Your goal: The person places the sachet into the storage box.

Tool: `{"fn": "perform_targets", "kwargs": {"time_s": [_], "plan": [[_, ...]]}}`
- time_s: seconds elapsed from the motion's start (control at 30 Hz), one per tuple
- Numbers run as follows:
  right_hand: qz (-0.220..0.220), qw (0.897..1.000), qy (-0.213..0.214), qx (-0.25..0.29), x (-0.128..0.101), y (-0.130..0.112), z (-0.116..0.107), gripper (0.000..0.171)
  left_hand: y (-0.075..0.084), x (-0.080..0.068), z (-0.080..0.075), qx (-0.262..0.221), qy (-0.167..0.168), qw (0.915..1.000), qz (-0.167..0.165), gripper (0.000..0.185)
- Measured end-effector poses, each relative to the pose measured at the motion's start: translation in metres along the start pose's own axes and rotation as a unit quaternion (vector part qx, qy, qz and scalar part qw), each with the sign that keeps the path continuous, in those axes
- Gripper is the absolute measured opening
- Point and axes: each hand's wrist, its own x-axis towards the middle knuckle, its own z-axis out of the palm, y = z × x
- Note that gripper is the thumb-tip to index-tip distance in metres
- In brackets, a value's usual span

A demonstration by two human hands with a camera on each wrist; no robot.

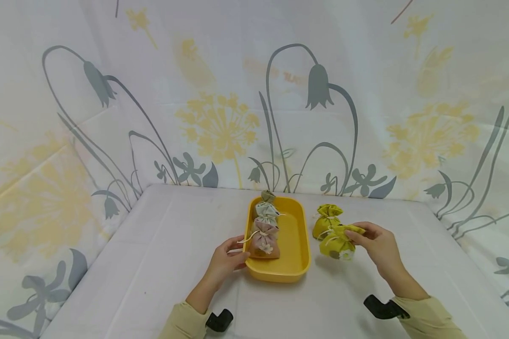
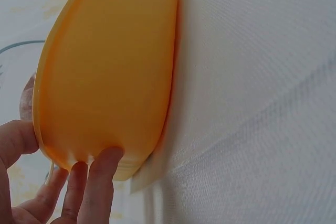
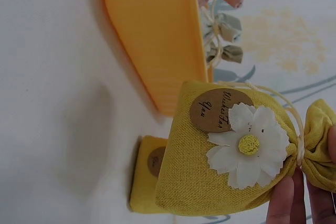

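Observation:
My left hand (image 1: 224, 260) grips the near left side of a yellow plastic tray (image 1: 291, 245), thumb over the rim and fingers against the outer wall in the left wrist view. A row of drawstring sachets lies along the tray's left side: a pink one (image 1: 265, 240) nearest, a pale green one (image 1: 267, 212) behind it, and an olive one (image 1: 268, 196) at the far end. Right of the tray, my right hand (image 1: 379, 245) pinches a yellow sachet (image 3: 210, 156) by its gathered neck, above the table. It carries a white cloth flower and a brown oval label (image 3: 218, 111).
A second yellow sachet (image 1: 324, 225) stands on the table just behind the held one, close to the tray's right side. White cloth covers the table (image 1: 174, 226). A flower-printed curtain (image 1: 220, 70) hangs behind and along both sides.

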Motion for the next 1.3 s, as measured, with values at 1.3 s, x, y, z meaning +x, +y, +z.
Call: {"fn": "perform_targets", "kwargs": {"time_s": [1.3], "plan": [[-0.037,0.997,-0.047,0.055,0.049,-0.038,0.061,0.032,0.000,0.001,-0.001,0.000,-0.004,1.0000,-0.002,0.052]]}}
